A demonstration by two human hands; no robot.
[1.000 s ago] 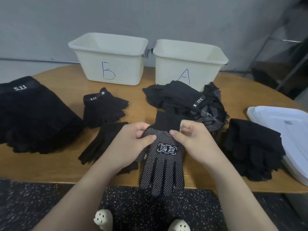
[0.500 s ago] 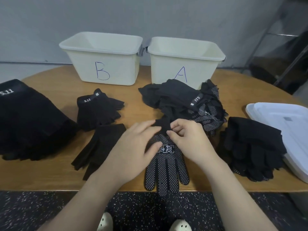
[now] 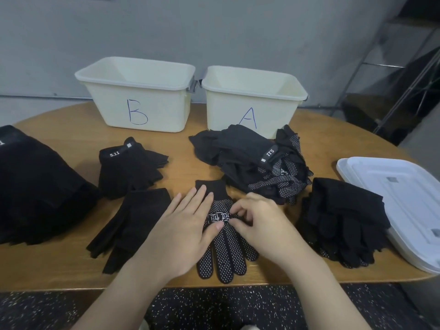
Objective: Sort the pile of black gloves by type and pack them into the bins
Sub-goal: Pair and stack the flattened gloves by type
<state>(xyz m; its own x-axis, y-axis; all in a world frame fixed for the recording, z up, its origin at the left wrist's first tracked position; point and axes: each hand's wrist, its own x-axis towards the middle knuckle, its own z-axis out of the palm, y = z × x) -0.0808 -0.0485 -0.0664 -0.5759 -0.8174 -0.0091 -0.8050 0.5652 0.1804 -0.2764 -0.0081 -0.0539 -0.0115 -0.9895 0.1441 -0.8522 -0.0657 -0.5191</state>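
A black glove with white dots (image 3: pixel 226 253) lies flat near the table's front edge, cuff away from me, fingers hanging slightly over the edge. My left hand (image 3: pixel 181 225) presses flat on its left side with straight fingers. My right hand (image 3: pixel 259 220) has curled fingers that pinch the glove by its white logo. The unsorted pile of black gloves (image 3: pixel 259 163) sits behind, in front of bin A (image 3: pixel 252 91). Bin B (image 3: pixel 140 79) stands to its left. No gloves show inside either bin.
A 5.11 fingerless pair (image 3: pixel 128 170) and a plain black glove (image 3: pixel 133 222) lie left of my hands. A large black stack (image 3: pixel 31 186) fills the far left. Another glove stack (image 3: pixel 342 220) sits on the right beside white lids (image 3: pixel 400 206).
The dotted glove has been slid farther onto the table and laid flat. My left hand let go of its pinch and opened flat on it. My right hand slid down to the logo.
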